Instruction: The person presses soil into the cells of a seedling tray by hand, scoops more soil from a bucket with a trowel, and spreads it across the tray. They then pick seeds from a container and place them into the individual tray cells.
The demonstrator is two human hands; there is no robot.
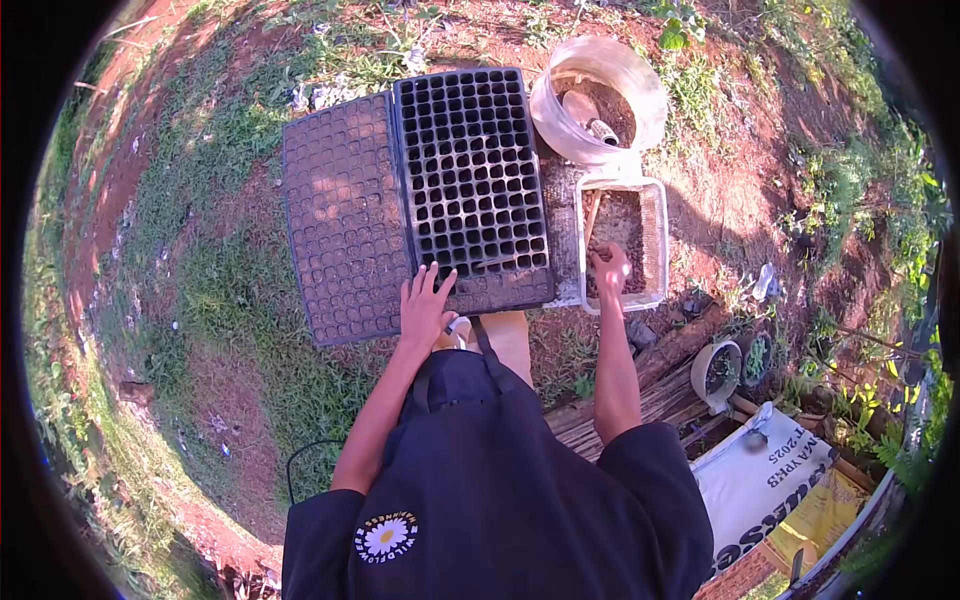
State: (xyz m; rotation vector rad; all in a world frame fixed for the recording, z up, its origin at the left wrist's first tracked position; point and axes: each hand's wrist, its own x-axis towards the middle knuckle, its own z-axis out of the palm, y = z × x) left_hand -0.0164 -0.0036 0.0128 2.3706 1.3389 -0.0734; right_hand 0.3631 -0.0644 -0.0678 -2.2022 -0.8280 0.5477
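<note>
My left hand rests with its fingers spread on the near edge of a black seedling tray. Most of this tray's cells are hollow; the nearest rows hold dark soil. My right hand reaches into a pale rectangular plastic basket of brown soil mix, its fingers curled together low in it. Whatever those fingers hold is hidden. A thin wooden stick leans inside the basket, just beyond that hand. Left of the black tray lies a second seedling tray, its cells filled with soil.
Behind the basket stands a round translucent tub with soil and a scoop-like tool inside. To the right are wooden poles, a small pot and a printed white banner. Grass and bare earth surround the trays.
</note>
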